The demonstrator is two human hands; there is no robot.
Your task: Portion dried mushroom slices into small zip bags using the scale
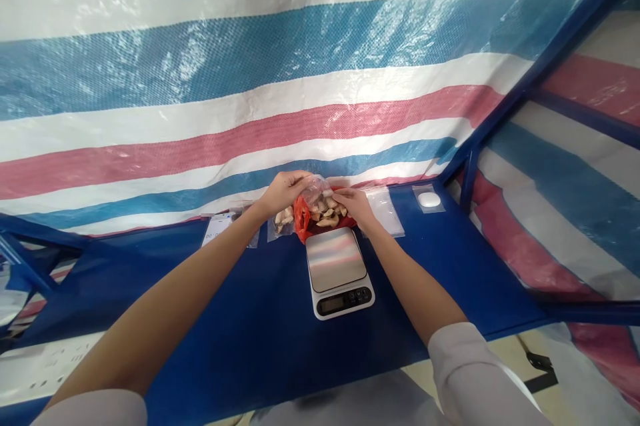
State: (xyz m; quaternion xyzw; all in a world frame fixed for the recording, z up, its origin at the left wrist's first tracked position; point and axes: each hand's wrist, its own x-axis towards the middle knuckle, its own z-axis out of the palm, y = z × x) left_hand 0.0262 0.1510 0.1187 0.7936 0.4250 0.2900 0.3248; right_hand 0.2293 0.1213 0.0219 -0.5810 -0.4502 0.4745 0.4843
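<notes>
At the back of the blue table, my left hand [286,191] pinches the edge of a clear plastic bag [319,185]. My right hand [353,203] is closed at the bag's other side, its fingertips partly hidden. Pale brown dried slices [327,214] lie just below and between my hands, over an opened red plastic bag [301,218]. Whether some slices are inside the clear bag I cannot tell. Directly in front stands a white kitchen scale [337,266] with a bare metal plate, its display dark.
Left of the red bag lies a clear packet of slices [284,218], then a white timer-like display [216,229]. On the right are flat clear bags [384,211] and a white oval object [429,199] on a small bag. A striped tarp [250,133] closes off the back.
</notes>
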